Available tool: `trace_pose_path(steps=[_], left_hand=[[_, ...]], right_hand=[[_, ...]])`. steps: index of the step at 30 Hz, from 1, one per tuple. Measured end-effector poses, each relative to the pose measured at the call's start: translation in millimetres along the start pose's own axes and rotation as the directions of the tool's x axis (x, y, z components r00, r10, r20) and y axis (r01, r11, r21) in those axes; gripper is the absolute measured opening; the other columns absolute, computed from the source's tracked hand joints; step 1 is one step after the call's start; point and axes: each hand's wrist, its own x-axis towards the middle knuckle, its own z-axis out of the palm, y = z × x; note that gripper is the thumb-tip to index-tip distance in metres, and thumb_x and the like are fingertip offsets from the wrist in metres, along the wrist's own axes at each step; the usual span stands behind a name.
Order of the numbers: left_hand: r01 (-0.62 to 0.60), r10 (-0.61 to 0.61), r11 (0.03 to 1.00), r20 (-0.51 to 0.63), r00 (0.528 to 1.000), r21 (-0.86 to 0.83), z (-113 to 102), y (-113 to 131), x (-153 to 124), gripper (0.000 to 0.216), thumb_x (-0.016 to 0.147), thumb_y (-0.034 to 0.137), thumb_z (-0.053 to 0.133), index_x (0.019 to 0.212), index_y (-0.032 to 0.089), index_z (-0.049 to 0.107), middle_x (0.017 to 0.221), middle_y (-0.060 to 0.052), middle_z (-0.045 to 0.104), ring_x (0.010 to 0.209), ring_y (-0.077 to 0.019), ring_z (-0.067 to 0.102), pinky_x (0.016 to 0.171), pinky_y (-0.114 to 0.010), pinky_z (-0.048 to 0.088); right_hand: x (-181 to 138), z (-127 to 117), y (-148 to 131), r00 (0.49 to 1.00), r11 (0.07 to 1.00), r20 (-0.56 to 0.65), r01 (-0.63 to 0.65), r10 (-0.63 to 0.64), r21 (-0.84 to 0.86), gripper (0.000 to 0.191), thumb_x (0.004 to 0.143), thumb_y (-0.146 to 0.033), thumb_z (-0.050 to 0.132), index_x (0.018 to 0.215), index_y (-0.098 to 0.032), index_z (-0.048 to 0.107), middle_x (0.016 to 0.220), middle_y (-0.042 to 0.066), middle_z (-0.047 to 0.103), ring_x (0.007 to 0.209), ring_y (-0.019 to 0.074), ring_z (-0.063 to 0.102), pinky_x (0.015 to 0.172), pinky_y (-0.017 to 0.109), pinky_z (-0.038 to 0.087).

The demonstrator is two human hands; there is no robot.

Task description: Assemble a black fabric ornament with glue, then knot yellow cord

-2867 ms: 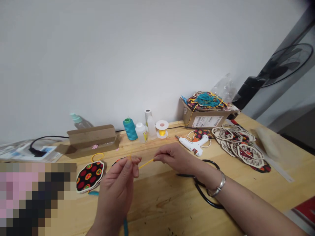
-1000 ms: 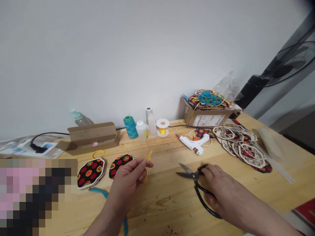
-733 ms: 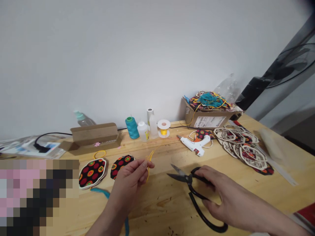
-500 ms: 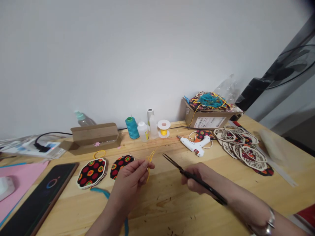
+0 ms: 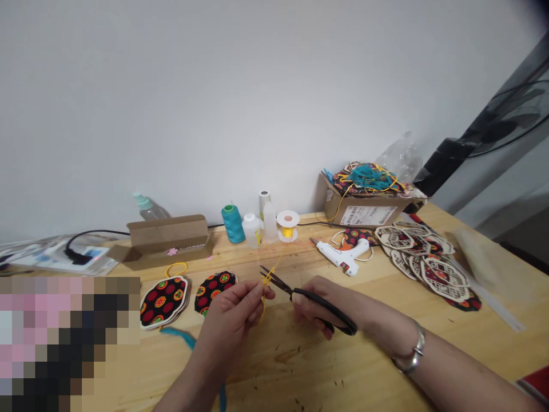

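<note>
My left hand (image 5: 235, 312) pinches a thin yellow cord (image 5: 268, 276) between thumb and fingers, its short ends sticking up above the fingertips. My right hand (image 5: 326, 306) is closed round the handles of black scissors (image 5: 313, 300). The scissor blades are parted and their tips sit around the yellow cord just above my left fingertips. Both hands hover over the wooden table (image 5: 343, 366). A teal cord (image 5: 182, 337) trails on the table below my left wrist.
Two black floral fabric pieces (image 5: 165, 294) (image 5: 214, 283) lie left of my hands. A white glue gun (image 5: 341, 256), patterned cut-outs (image 5: 424, 260) and a cardboard box of scraps (image 5: 364, 206) are at the right. Thread spools (image 5: 234, 224), small bottles (image 5: 252, 230) and an open carton (image 5: 167, 240) line the wall.
My right hand let go of the yellow cord, picked the black scissors up from the table and brought their blades leftward to the cord in my left hand.
</note>
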Motion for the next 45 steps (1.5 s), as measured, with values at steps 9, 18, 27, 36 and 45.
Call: trace_pose_path(steps=[9,18,27,36,45], left_hand=[[-0.019,0.018,0.999,0.026,0.999,0.051,0,0,-2,0.02,0.076,0.031,0.06,0.073,0.012,0.066,0.048,0.005,0.041,0.046,-0.0049,0.03,0.045,-0.019,0.02],[-0.034,0.033,0.997,0.016,0.999,0.067,1,1,-1,0.02,0.076,0.031,0.061,0.073,0.012,0.066,0.047,0.005,0.039,0.046,-0.0051,0.029,0.044,-0.019,0.02],[-0.03,0.031,0.998,-0.009,0.999,0.051,-4,-1,0,0.02,0.075,0.031,0.062,0.073,0.012,0.067,0.048,0.004,0.042,0.046,-0.0048,0.03,0.044,-0.018,0.022],[-0.05,0.052,0.998,-0.035,0.998,0.043,-5,-2,5,0.022,0.072,0.034,0.063,0.074,0.012,0.068,0.049,0.004,0.043,0.045,-0.005,0.031,0.043,-0.018,0.021],[-0.057,0.065,0.988,-0.052,0.997,0.144,-1,-1,3,0.024,0.07,0.036,0.064,0.071,0.013,0.067,0.044,0.006,0.038,0.044,-0.0063,0.03,0.044,-0.02,0.02]], right_hand=[[11,-1,17,1.0,1.0,0.0,-0.018,0.018,-0.004,0.043,0.072,-0.055,0.053,0.075,-0.012,0.06,0.051,-0.004,0.045,0.042,0.0077,0.045,0.037,0.018,0.035],[11,0,20,0.999,0.998,0.02,0.035,-0.036,0.05,0.043,0.072,-0.056,0.053,0.063,-0.014,0.053,0.046,-0.006,0.038,0.036,0.0052,0.035,0.033,0.018,0.026],[2,-2,25,0.993,0.963,-0.111,0.012,-0.043,-0.268,0.046,0.068,-0.057,0.055,0.052,-0.016,0.043,0.046,-0.006,0.032,0.042,0.0053,0.026,0.038,0.021,0.018],[-89,-50,77,0.923,0.637,-0.376,-0.243,-0.079,-0.731,0.01,0.069,-0.01,0.048,0.071,-0.019,0.053,0.078,0.003,0.059,0.068,0.0139,0.054,0.06,0.024,0.035],[-110,-98,115,0.865,0.459,-0.501,-0.43,-0.039,-0.778,0.012,0.07,-0.013,0.046,0.069,-0.018,0.057,0.077,0.009,0.061,0.068,0.0195,0.057,0.061,0.029,0.039]])
